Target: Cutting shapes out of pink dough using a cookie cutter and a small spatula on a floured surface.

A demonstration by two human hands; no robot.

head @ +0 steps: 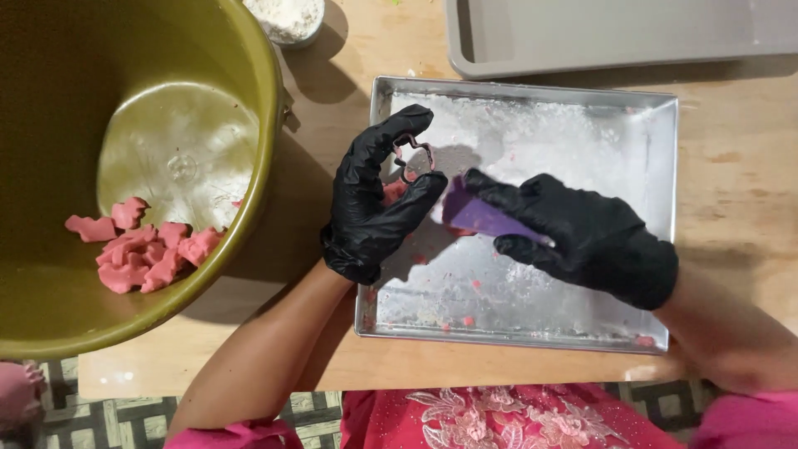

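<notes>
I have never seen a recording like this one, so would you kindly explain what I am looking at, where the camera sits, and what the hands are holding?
There is no machine here: a person works with two hands in black gloves, and the single picture comes from a camera worn on their head, looking down.

On the wooden table lies a floured metal baking tray. Over it, the left hand pinches a small metal cookie cutter, with some pink dough seemingly at the fingers. The right hand holds a purple scraper, its edge pointing towards the cutter.

To the left stands an olive-green bucket holding cut pink dough pieces. At the top are a small bowl of flour and a grey tray.
</notes>
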